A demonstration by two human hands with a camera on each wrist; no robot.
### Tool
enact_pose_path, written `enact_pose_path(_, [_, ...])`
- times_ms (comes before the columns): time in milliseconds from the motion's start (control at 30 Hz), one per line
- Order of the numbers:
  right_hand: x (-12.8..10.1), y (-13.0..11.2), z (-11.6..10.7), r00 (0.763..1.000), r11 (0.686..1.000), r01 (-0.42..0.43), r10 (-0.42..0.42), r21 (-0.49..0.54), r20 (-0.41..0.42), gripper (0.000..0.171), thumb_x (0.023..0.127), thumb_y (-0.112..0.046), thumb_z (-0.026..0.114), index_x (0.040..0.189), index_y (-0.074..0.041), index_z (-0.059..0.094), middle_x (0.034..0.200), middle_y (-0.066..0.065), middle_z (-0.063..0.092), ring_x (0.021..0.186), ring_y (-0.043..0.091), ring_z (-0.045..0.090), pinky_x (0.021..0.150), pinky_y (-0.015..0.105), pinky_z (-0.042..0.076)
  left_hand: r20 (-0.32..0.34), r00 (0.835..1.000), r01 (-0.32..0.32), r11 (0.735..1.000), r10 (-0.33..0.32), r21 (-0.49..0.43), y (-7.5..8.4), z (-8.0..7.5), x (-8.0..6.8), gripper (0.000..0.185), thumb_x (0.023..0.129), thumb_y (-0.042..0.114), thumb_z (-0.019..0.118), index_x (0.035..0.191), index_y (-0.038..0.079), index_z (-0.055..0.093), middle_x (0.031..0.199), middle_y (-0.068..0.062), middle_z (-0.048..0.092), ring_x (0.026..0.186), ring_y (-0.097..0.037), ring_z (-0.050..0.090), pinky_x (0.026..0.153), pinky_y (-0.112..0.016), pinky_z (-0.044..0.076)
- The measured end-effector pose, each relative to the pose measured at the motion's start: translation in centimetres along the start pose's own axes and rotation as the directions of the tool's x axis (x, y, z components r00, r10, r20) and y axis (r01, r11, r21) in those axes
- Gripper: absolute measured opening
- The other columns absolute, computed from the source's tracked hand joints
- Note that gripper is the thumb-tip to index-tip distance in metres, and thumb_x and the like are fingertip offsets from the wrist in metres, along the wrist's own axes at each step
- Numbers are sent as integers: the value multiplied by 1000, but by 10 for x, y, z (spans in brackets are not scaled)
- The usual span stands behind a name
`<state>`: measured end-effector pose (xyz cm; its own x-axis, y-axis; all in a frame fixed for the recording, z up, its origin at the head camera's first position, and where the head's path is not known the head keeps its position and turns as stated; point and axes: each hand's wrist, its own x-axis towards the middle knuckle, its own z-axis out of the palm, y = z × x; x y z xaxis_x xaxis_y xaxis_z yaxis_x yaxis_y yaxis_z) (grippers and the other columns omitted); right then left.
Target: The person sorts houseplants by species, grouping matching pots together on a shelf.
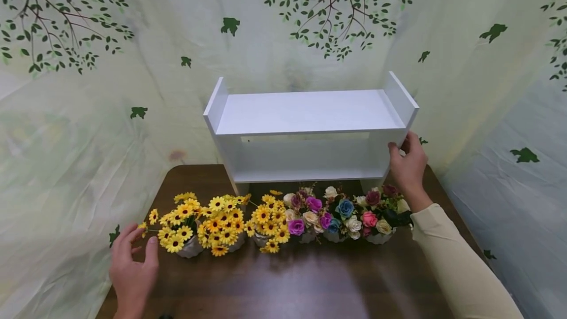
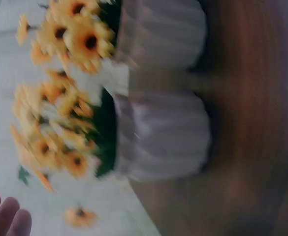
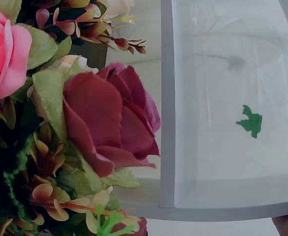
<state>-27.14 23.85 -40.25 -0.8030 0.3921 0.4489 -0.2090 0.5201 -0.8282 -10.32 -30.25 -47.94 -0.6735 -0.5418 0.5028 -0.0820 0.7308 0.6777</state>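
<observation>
Head view: the right hand grips the right side panel of the white shelf, which stands at the back edge of the brown table. The left hand hovers, fingers spread and holding nothing, just beside the leftmost daisy pot — near the table's left edge. Bare tabletop lies in front of the row of pots.

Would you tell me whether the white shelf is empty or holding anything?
Empty: both boards of the white shelf are bare; the flower pots stand on the table before it.
</observation>
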Motion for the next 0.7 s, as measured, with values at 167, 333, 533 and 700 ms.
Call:
enact_pose_path(167, [1, -1, -2, 1000, 1000, -9, 9, 7, -13, 38, 97, -14, 60, 134, -7, 56, 133, 18, 64, 118, 35, 65, 97, 57, 52, 65, 969, 237, 971, -240, 42, -26, 3, -2, 41, 98, 19, 58, 133, -2, 56, 140, -20, 55, 119, -37, 55, 94, -25, 49])
enact_pose_path(333, [0, -3, -2, 999, 999, -37, 37, 20, 2, 38, 97, -16, 60, 134, -7, 56, 133, 18, 64, 119, 35, 64, 100, 57, 51, 300, 829, 465, 880, -472, 97, -53, 15, -3, 52, 102, 25, 48, 146, -1, 40, 145, -32, 44, 128, -49, 47, 99, -63, 44])
enact_pose_path(533, [-1, -2, -1, 999, 999, -32, 32, 19, -5, 38, 97, -15, 61, 133, -6, 57, 130, 18, 66, 116, 36, 65, 99, 56, 51, 466, 747, 477, 871, -474, 120, -70, 34, -12, 66, 95, 17, 58, 151, -2, 29, 150, -35, 35, 133, -52, 40, 105, -65, 40])
enact_pose_path(700, [-1, 0, -2, 1000, 1000, -18, 18, 17, -10, 37, 97, -17, 60, 133, -6, 57, 129, 18, 66, 116, 35, 66, 99, 56, 52, 559, 732, 426, 902, -390, 72, -73, 46, -15, 95, 90, 27, 71, 157, -3, 10, 157, -36, 15, 144, -53, 21, 113, -70, 23])
